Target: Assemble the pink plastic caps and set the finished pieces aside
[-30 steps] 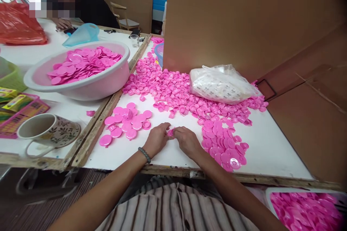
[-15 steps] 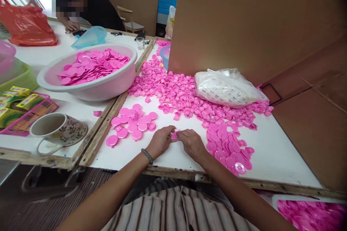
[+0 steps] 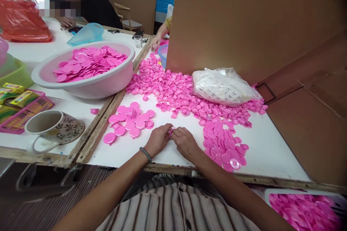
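A co-worker's hand (image 3: 155, 42) has emerged beside the tall brown cardboard sheet (image 3: 244, 21). Above the white tabletop (image 3: 170, 156), the left hand (image 3: 158, 138) and right hand (image 3: 185, 143) pinch a small pink plastic piece (image 3: 170, 132), which could slip if fingertips press unevenly.

We count one large basin (image 3: 108, 86), and inside it many pink lids (image 3: 92, 61), too overlapped for counting. In front of the basin there is one mug (image 3: 51, 130). To the left of the basin we find one green basket (image 3: 23, 74) and one pink basket (image 3: 45, 103) with at least three yellow-green boxes (image 3: 25, 98). Behind the basin we count one red bag (image 3: 27, 20), one blue scoop (image 3: 90, 33) and one glass (image 3: 138, 42). To its right are one white bag (image 3: 225, 86), a heap of small pink cups (image 3: 173, 86) beyond our counting, and two groups of pink discs: the nearer group (image 3: 140, 124) has about a dozen, the farther one (image 3: 226, 157) clearly more. We also see one held pink piece (image 3: 170, 132).
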A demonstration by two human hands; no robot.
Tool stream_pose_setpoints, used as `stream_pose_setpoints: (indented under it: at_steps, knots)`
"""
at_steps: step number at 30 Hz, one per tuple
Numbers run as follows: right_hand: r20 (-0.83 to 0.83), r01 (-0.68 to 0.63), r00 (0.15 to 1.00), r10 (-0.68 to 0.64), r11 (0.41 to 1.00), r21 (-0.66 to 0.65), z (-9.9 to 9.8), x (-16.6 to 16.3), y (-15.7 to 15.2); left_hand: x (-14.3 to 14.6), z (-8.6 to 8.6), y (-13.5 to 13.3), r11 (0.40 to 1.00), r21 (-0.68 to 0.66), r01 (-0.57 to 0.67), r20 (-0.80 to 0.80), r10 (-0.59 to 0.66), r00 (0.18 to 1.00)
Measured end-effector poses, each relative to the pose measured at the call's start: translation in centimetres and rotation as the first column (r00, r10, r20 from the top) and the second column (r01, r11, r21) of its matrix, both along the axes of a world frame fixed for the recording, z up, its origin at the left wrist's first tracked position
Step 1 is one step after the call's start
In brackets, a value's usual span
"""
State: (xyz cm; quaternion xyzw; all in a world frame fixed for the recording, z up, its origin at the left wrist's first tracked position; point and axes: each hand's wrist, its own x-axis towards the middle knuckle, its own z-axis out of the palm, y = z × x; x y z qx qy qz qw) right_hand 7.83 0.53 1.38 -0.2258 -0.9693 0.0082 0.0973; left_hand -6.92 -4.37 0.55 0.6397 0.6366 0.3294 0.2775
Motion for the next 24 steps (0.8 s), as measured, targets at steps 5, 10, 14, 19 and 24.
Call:
stream_pose_setpoints:
  at_steps: [5, 10, 14, 19, 24]
  knots:
    - [-0.249, 0.104, 0.936, -0.251, 0.869, -0.484, 0.1, 0.5, 0.9, -0.5, 0.1, -0.1, 1.000, -0.024, -0.006, 0.105, 0.008, 0.994]
    - [-0.193, 0.106, 0.805, -0.562, 0.456, -0.883, 0.6, 0.8, 0.2, -1.1, 0.3, -0.5, 0.989, -0.148, 0.027, 0.325, 0.023, 0.945]
    - [-0.290, 0.064, 0.887, -0.359, 0.719, -0.692, 0.8, 1.3, -0.2, -1.3, 0.4, 0.0, 0.935, -0.353, 0.008, 0.481, 0.174, 0.859]
    - [-0.220, 0.050, 0.962, -0.160, 0.899, -0.434, 0.3, 1.3, 0.3, -1.4, 0.8, 1.2, 0.845, -0.535, -0.015, 0.497, 0.329, 0.803]
    - [-0.245, 0.075, 0.946, -0.212, 0.878, -0.472, -0.7, 1.1, 0.6, -1.5, 1.4, 2.1, 0.767, -0.641, 0.021, 0.495, 0.392, 0.776]
